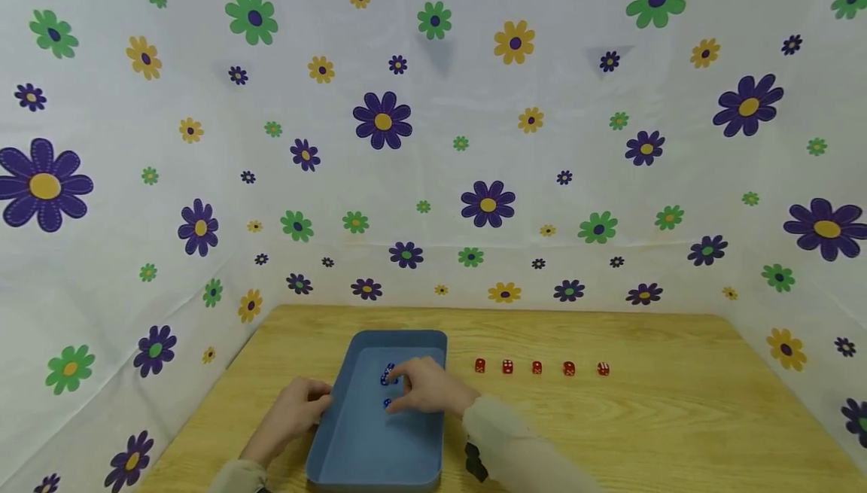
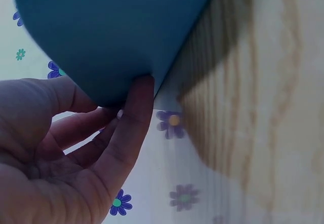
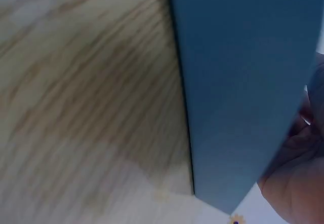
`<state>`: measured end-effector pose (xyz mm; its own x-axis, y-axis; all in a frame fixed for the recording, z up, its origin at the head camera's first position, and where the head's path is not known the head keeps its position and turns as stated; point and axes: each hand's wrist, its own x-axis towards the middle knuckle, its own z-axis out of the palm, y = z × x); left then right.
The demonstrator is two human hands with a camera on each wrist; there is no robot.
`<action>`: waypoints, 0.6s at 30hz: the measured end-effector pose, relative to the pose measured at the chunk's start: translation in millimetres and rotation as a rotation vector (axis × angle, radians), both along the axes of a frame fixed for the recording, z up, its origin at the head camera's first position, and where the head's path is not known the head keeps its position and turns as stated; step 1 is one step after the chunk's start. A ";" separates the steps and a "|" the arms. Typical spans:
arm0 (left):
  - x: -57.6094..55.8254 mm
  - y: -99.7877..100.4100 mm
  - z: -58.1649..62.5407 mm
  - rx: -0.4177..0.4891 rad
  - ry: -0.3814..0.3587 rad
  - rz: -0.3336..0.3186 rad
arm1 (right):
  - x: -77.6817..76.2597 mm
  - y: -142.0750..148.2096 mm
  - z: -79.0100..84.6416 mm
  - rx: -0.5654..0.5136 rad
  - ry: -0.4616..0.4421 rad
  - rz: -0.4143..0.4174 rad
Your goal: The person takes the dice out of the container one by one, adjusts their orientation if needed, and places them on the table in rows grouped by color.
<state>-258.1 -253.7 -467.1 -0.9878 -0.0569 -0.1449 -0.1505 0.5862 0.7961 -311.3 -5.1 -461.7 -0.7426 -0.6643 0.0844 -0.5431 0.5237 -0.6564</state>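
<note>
A blue-grey tray (image 1: 379, 470) lies on the table, with several blue dice inside. My left hand (image 1: 291, 414) is at the tray's left side. Its fingers curl against the wall, and in the left wrist view one fingertip (image 2: 143, 84) presses the outer face while the thumb passes behind the rim. My right hand (image 1: 428, 386) reaches over the right wall into the tray, thumb and forefinger spread apart. The forefinger is beside a cluster of blue dice (image 1: 387, 374), the thumb beside a single blue die (image 1: 387, 403). The right wrist view mostly shows the tray's outer wall (image 3: 243, 82).
Several red dice stand in a row right of the tray, from the leftmost red die (image 1: 479, 366) to the rightmost red die (image 1: 603, 369). The wooden table (image 1: 650, 425) is bordered by a white flower-patterned sheet (image 1: 433, 162) at the back and sides.
</note>
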 end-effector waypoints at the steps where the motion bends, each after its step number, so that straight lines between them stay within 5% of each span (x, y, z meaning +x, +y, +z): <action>1: 0.4 -0.2 -0.4 -0.003 0.000 -0.002 | 0.8 -2.2 -0.8 0.031 0.018 -0.002; 10: 1.2 -0.6 -2.6 -0.003 0.005 0.010 | 5.6 -12.4 -11.7 0.174 0.121 -0.125; 18: 1.1 -2.0 -1.2 -0.001 0.008 0.003 | 7.4 -13.9 -13.4 0.126 0.154 -0.117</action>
